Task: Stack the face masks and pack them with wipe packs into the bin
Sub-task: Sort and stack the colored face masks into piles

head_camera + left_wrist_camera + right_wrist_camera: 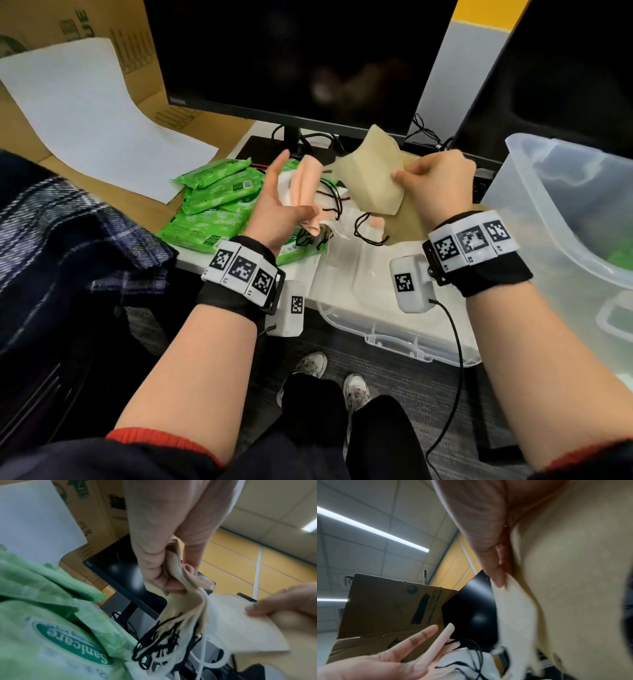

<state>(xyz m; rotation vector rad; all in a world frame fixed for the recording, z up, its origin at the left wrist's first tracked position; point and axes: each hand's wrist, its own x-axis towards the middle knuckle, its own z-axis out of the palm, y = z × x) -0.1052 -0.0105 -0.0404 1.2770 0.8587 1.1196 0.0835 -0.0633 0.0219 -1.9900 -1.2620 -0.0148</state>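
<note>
My left hand [282,210] is raised palm-up over the desk and grips a bunch of pink and white face masks [306,192] with black ear loops hanging down. In the left wrist view its fingers [159,555] curl round the folded masks [181,577]. My right hand [433,181] pinches a tan mask [368,180] by its edge, holding it up beside the bunch. The right wrist view shows the thumb [489,555] on the tan mask [573,588]. Several green wipe packs [212,205] lie on the desk to the left. The clear bin [534,192] stands at the right.
More masks [346,219] lie loose on the desk under my hands. A clear bin lid [394,329] overhangs the desk's front edge. Two dark monitors [301,58] stand behind, with cables at their base. A white sheet [85,113] and cardboard box sit far left.
</note>
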